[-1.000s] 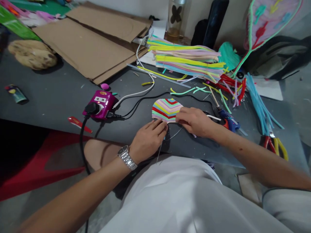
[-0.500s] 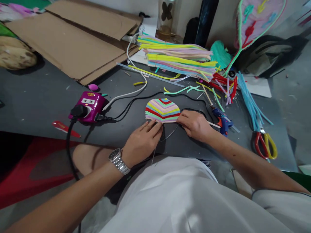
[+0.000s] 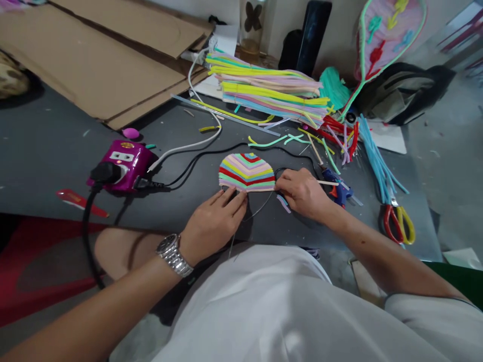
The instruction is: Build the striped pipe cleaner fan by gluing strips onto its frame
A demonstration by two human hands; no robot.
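Striped fuzzy panel [image 3: 247, 173] lies on the table [image 3: 196, 201] in front of the person, its straight edge toward the body. The left hand [image 3: 213, 223] rests at the near left edge, fingers close together; its thumb is hidden, so whether it grips cannot be told. The right hand [image 3: 304, 193] has its fingers drawn in at the near right corner, and a pinch there cannot be confirmed. Uneven pressure from the 2 hands could skew the rows or lift the edge strip. A thin wire [image 3: 260, 207] curves between the hands and could snag a finger, dragging the panel askew. The blue glue gun [image 3: 341, 191] lies close beside the right wrist; a backward sweep could knock it, and, if hot, burn the skin. Catching the black cord [image 3: 226, 150] could tug things too.
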